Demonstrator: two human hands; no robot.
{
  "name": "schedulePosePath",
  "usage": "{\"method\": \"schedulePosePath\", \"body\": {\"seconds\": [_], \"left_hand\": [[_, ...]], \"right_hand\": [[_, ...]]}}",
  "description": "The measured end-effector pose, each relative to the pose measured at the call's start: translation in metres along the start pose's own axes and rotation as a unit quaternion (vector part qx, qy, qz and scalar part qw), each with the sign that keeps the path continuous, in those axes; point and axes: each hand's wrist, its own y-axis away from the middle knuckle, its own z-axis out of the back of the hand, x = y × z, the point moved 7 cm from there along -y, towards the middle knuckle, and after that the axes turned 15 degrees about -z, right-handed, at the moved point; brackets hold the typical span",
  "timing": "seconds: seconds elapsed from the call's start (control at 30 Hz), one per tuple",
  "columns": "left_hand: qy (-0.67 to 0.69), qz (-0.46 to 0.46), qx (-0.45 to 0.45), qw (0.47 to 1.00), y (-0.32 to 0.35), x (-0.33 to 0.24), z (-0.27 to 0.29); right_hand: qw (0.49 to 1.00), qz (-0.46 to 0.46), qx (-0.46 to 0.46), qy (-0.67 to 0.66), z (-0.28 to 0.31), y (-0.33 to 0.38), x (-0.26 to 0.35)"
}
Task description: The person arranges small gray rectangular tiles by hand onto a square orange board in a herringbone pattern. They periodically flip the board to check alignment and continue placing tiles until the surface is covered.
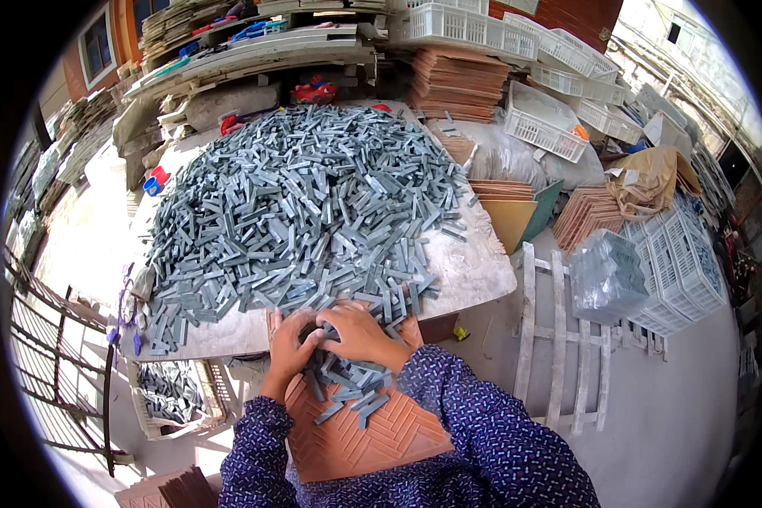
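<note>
Head view, low centre of the frame: the left hand (pixel 289 343) and right hand (pixel 357 330) meet, fingers curled down over loose grey rectangular tile strips (pixel 347 385). These lie on a ribbed terracotta herringbone mould (pixel 372 436), below the big matte heap (pixel 296 203) on the pale round table (pixel 474 271).

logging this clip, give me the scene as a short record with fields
setting: outdoor work yard, round table
main pile: heap of small grey strips covering most of the table
left hand: left hand on grey strips at the table's near edge
right hand: right hand beside it, pulling strips toward the tray
tray: orange herringbone mould tray on the lap, partly covered with loose strips
nearby: white plastic crates, stacked orange trays, crate of grey strips lower left
</note>
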Motion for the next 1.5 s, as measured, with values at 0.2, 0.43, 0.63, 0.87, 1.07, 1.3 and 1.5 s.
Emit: {"method": "schedulePosePath", "body": {"seconds": [0.2, 0.43, 0.63, 0.87, 1.07, 1.3, 1.5], "left_hand": [[0.056, -0.071, -0.015, 0.996, 0.075, -0.067, -0.008], [-0.23, -0.051, 0.113, 0.965, 0.062, -0.07, -0.045], [-0.293, -0.002, 0.041, 0.955, -0.008, -0.008, -0.015], [-0.204, -0.006, 0.027, 0.979, 0.021, -0.006, -0.024], [-0.145, 0.006, 0.082, 0.986, 0.089, -0.049, -0.018], [-0.247, -0.015, 0.036, 0.968, 0.072, -0.045, -0.037], [-0.24, -0.009, 0.014, 0.971, 0.069, -0.043, -0.032]], "right_hand": [[0.992, 0.1, 0.057, 0.047, 0.02, 0.088, 0.033], [0.979, 0.085, -0.047, 0.18, 0.018, 0.106, 0.008], [0.968, 0.088, -0.139, 0.19, 0.015, -0.008, -0.004], [0.988, -0.01, -0.053, 0.148, -0.019, -0.006, -0.008], [0.988, 0.102, -0.008, 0.119, -0.008, 0.024, 0.042], [0.971, 0.083, -0.051, 0.217, -0.021, -0.105, 0.015], [0.984, 0.028, -0.092, 0.148, 0.003, -0.097, 0.03]]}}
